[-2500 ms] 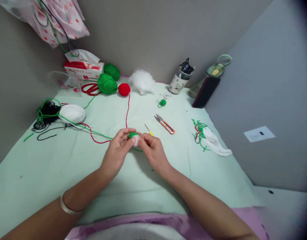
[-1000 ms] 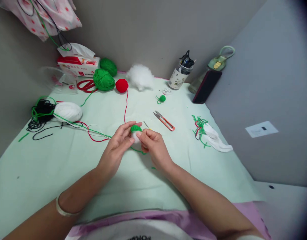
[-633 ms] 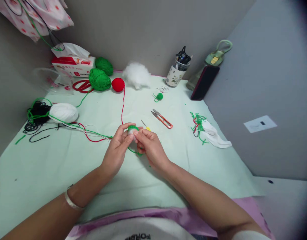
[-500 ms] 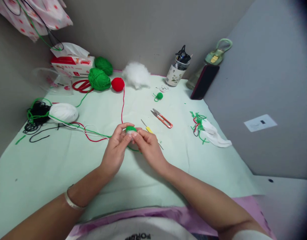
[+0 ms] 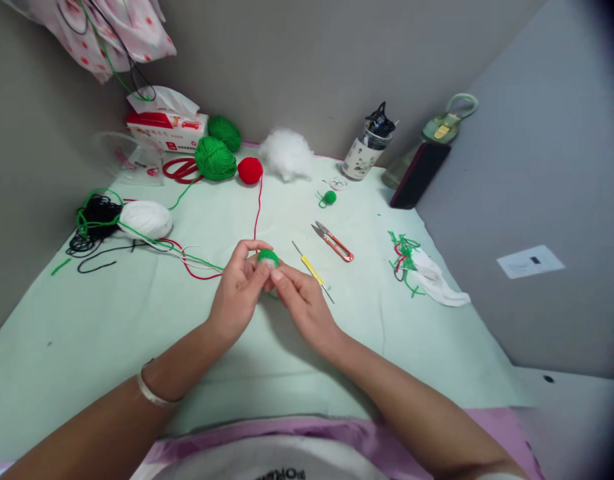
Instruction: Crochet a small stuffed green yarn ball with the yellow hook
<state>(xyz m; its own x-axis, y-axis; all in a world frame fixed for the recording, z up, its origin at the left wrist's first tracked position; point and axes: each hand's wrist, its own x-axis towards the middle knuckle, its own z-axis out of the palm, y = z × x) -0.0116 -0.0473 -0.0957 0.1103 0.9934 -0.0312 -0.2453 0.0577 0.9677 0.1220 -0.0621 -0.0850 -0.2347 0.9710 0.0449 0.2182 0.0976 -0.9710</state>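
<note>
Between my two hands sits a small green crocheted piece [image 5: 268,255] with white stuffing showing on its near side. My left hand [image 5: 243,283] curls round it, with the thumb against the stuffing. The fingertips of my right hand [image 5: 304,293] pinch its right edge. Some green yarn hangs just below the fingers, partly hidden. A crochet hook [image 5: 313,270] with a yellow grip lies to the right of my right hand. Beyond the hook rest orange thread snips [image 5: 334,242], and a small green crocheted ball [image 5: 329,197] lies farther back.
Green yarn balls [image 5: 215,159], a red yarn ball [image 5: 250,171] and white stuffing [image 5: 287,155] line the back. White yarn [image 5: 147,220] and black yarn [image 5: 101,215] lie left. Yarn scraps [image 5: 405,253] lie right, near a phone [image 5: 421,175], a bottle [image 5: 441,127] and a pen jar [image 5: 365,152].
The whole view has shifted, so things on the table appear farther right. My right hand has drawn slightly off the crochet hook, which shows more fully. Both hands still hold the green piece.
</note>
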